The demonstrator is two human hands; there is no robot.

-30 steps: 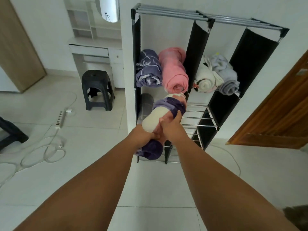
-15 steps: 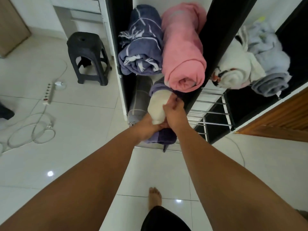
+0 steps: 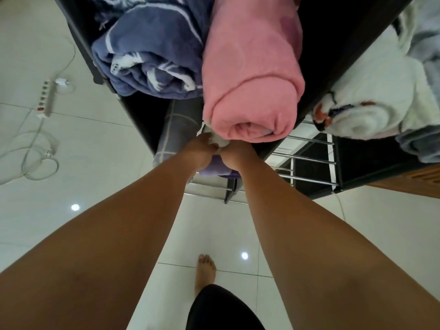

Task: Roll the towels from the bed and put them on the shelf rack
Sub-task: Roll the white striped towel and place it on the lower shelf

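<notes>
Both our hands, left hand (image 3: 198, 151) and right hand (image 3: 234, 154), clutch a soft purple-and-white rolled towel (image 3: 215, 166) on the lower wire shelf (image 3: 307, 160), beside a grey checked roll (image 3: 177, 129), under the fluffy pink roll (image 3: 252, 91).

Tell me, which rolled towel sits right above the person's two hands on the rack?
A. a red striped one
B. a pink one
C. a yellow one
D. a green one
B: the pink towel lies rolled on the upper shelf, its end overhanging directly above the left hand and right hand, which press a purple and white towel into the level below.
</notes>
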